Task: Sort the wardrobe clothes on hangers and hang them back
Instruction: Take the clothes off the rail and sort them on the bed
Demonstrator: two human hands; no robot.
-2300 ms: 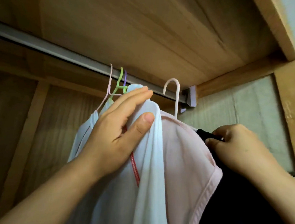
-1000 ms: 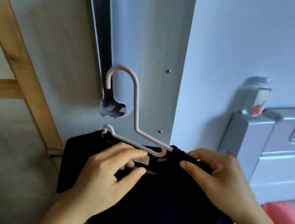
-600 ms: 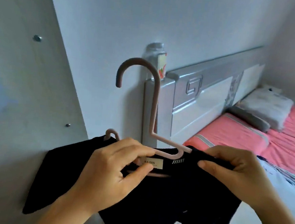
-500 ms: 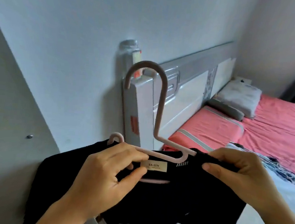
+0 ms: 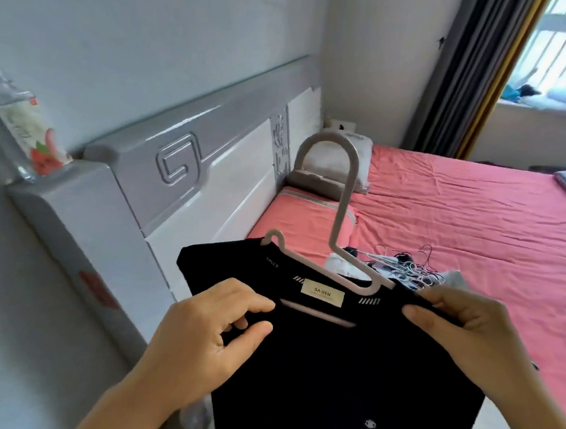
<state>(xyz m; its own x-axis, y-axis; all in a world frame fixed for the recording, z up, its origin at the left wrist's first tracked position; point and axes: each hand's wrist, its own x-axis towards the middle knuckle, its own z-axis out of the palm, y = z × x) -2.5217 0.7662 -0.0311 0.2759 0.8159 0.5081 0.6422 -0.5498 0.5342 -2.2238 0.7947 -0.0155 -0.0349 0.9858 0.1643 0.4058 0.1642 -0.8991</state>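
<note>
A black shirt (image 5: pixel 340 371) with a beige neck label hangs on a pale pink hanger (image 5: pixel 340 219), held in front of me over the bed's near edge. My left hand (image 5: pixel 211 330) pinches the shirt's left shoulder by the collar between thumb and fingers. My right hand (image 5: pixel 465 330) grips the right shoulder, fingers curled over the fabric and the hanger arm beneath. The hanger's hook points up and free. The wardrobe is out of view.
A bed with a pink sheet (image 5: pixel 477 223) fills the right side, with a grey and white headboard (image 5: pixel 182 179) on the left. A heap of loose hangers (image 5: pixel 402 267) lies on the bed behind the shirt. Pillows (image 5: pixel 329 170) sit at the head. Curtain and window stand far right.
I have turned from the wardrobe rail to the bed, carrying the black shirt on its pink hanger off the rail. Both hands keep hold of the shoulders.
</note>
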